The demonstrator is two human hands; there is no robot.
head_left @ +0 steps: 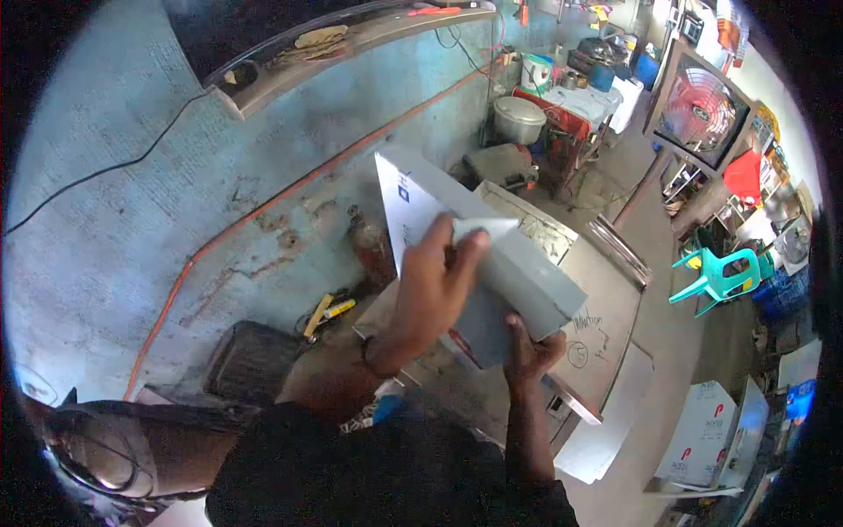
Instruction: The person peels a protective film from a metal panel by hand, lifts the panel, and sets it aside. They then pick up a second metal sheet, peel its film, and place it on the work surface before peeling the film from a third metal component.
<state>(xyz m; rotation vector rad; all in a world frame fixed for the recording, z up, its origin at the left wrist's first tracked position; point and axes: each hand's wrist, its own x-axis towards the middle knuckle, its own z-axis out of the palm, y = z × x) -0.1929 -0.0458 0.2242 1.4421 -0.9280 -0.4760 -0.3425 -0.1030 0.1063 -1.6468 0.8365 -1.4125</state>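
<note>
A grey bent sheet-metal piece (pixel 540 285), shaped like a long box section, is held tilted in front of me over the table. White film with blue lettering (pixel 402 200) stands out from its left side, partly lifted from the metal. My left hand (pixel 435 285) pinches the film near the middle of the piece, where a white pointed flap shows beside the fingertips. My right hand (pixel 533 351) grips the lower near end of the metal piece, thumb on the face towards me. The fingers behind that end are partly hidden.
Beneath the piece stands a table (pixel 606 303) with handwriting on its top. A blue wall (pixel 263 176) with a red pipe runs along the left. At the right are a large fan (pixel 701 110), a green plastic chair (pixel 722 274) and printed white panels (pixel 702 435).
</note>
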